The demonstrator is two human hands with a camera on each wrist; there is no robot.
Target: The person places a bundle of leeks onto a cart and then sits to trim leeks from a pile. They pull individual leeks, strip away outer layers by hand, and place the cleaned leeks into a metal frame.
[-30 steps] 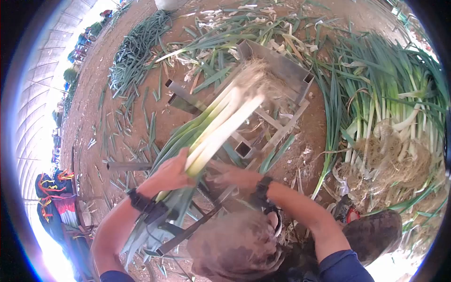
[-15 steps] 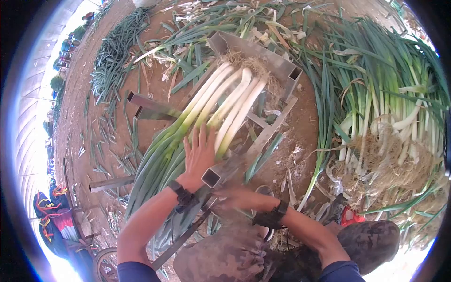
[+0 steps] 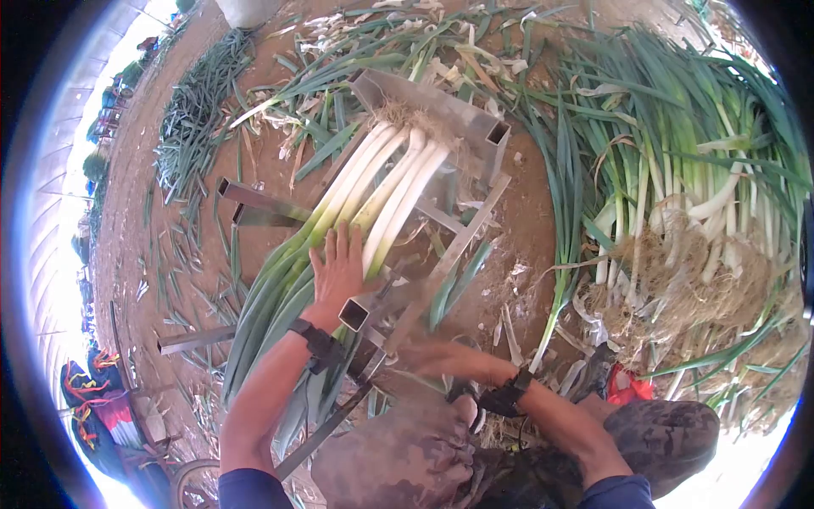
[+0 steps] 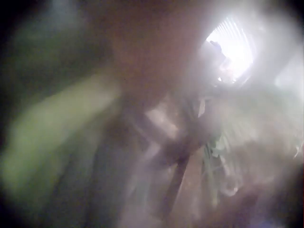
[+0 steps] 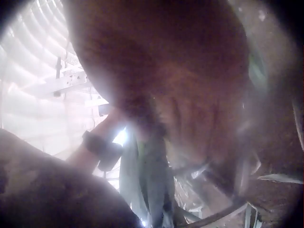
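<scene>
Resting on a row of leek-like stalks [image 3: 386, 191], the L hand [image 3: 339, 276] is showing straight fingers, spread wide, palm side down. The stalks are lying in a metal frame [image 3: 462, 246], roots pointing to approx 1 o'clock by a metal end plate [image 3: 458, 114], green leaves running to 7 o'clock, partly hidden by the L forearm. A square tube end [image 3: 354, 315] is sitting at 5 o'clock of that hand, v. close; can't tell if touching.

R hand [image 3: 437, 358] is hanging at 4 o'clock of the L hand, near the frame's lower end. Head cam is giving it blurred; R wrist cam is showing its fingers close up, pointing to 6 o'clock, but shadow is hiding the tips, so can't tell if they're holding anything. That cam is also catching leaves [image 5: 154, 180] hanging at 6 o'clock from a low angle, plus more of the arched roof [image 5: 28, 80] at 10 o'clock.

L wrist cam is mostly blurring out: a pale green band at 9 o'clock, bright light at 1.

Only head cam is giving the full layout: big heap of uncut stalks [image 3: 670, 144] at 2–3 o'clock, leaf cuttings [image 3: 203, 110] at 10, tied bundles [image 3: 106, 407] at 8.
</scene>
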